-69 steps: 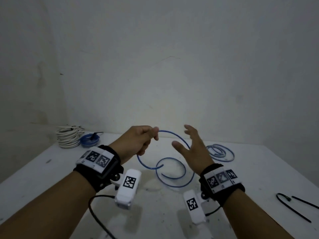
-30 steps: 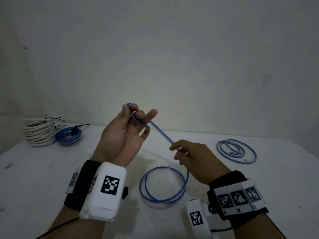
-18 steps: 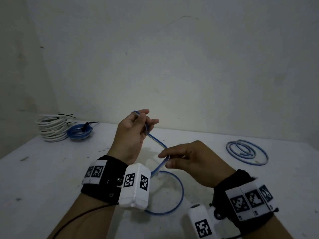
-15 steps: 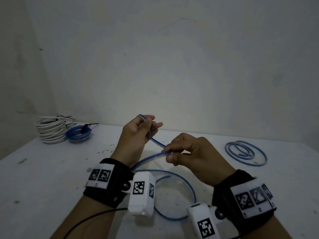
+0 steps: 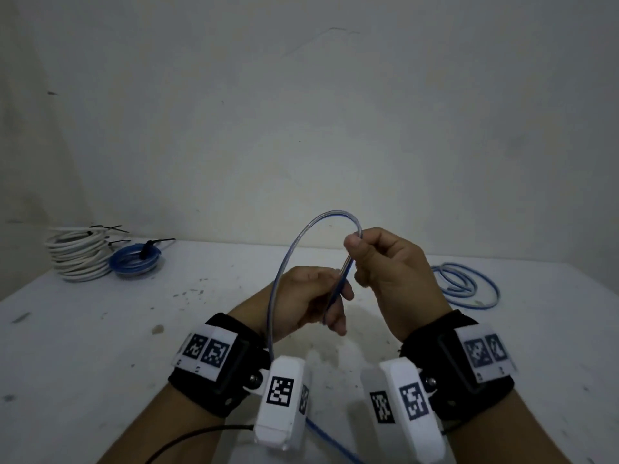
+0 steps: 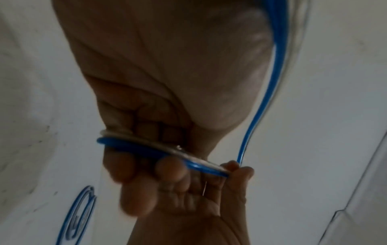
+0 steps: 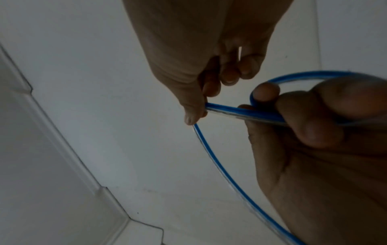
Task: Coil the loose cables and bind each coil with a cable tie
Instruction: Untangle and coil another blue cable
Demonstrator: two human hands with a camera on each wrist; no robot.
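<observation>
Blue plastic-sheathed cable [image 5: 284, 262] up in the air over the white scuffed counter [image 5: 83, 329], arched in a loop between both hands. Left hand [image 5: 308, 296] has its grip clenched around the gathered turns, fingers curled over the strands. Right hand [image 5: 388, 262], higher and just beside the left, pinches the cable at the top of the arch between thumb and curled fingers. A tail of the cable drops past the left wrist toward the counter's near edge. Back left: a stack of white coiled cable [image 5: 78, 256], touching it a small blue coil bound with a black tie [image 5: 135, 259]. Right of the hands, a loose blue cable coil [image 5: 465, 286] lying flat on the counter.
</observation>
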